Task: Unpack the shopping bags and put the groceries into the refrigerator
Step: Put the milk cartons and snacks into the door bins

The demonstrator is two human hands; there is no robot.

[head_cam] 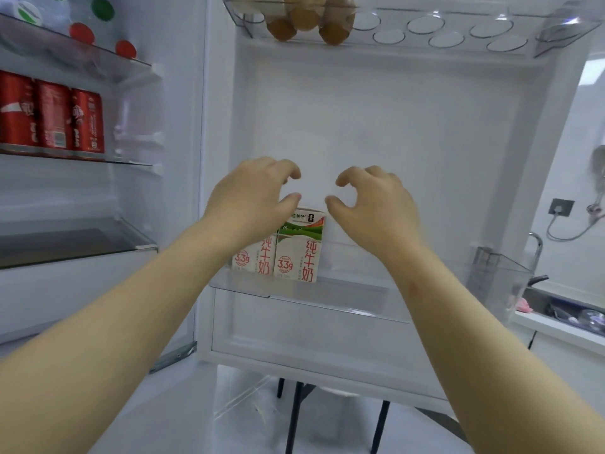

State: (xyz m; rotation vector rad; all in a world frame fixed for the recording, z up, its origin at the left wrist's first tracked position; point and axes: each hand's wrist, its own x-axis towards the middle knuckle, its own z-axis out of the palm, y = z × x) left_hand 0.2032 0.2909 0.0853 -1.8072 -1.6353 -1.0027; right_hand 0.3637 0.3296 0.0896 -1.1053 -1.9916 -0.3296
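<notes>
- Milk cartons (299, 247), two side by side, stand upright at the left end of the door shelf (343, 294), long axes vertical, printed faces toward us.
- Above the door shelf, we see our left hand (252, 194) just over the cartons, partly hiding one; fingers half curled, thumb apart, empty.
- Our right hand (373, 204) hovers likewise empty and half curled, over the door shelf's bare middle; the left is nearer, we judge.
</notes>
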